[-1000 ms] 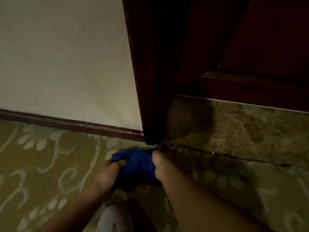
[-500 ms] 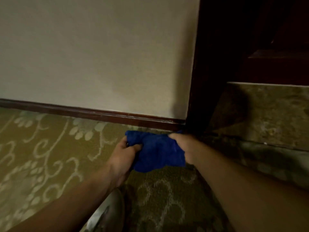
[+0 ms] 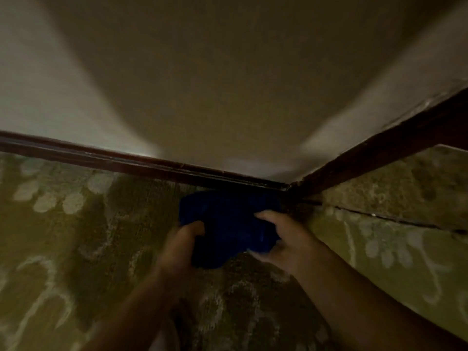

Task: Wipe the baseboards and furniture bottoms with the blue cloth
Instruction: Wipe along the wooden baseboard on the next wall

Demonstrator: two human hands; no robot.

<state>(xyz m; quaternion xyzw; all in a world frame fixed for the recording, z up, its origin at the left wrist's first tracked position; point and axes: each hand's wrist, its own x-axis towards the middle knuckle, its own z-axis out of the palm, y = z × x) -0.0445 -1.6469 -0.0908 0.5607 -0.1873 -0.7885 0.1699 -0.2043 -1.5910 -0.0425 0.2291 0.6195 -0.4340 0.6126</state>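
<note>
Both hands [image 3: 182, 247] [image 3: 286, 239] have carried the blue cloth [image 3: 228, 224] leftward along the baseboard [image 3: 126, 162], fingers gripping it.

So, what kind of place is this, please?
Probably a carpeted room or hallway, perhaps in a hotel. A patterned green floral carpet meets a plain cream wall along a dark wooden baseboard, and a stone-like floor begins on the right.

Dim, warm light. Plain cream wall [image 3: 228, 84], darker shadow across its middle, brighter patches low down at either side. Green-gold carpet [image 3: 76, 249] with pale floral and scroll pattern runs up to the wall. Mottled stone floor strip [image 3: 405, 188] right of the carpet, dark seam between them.
</note>
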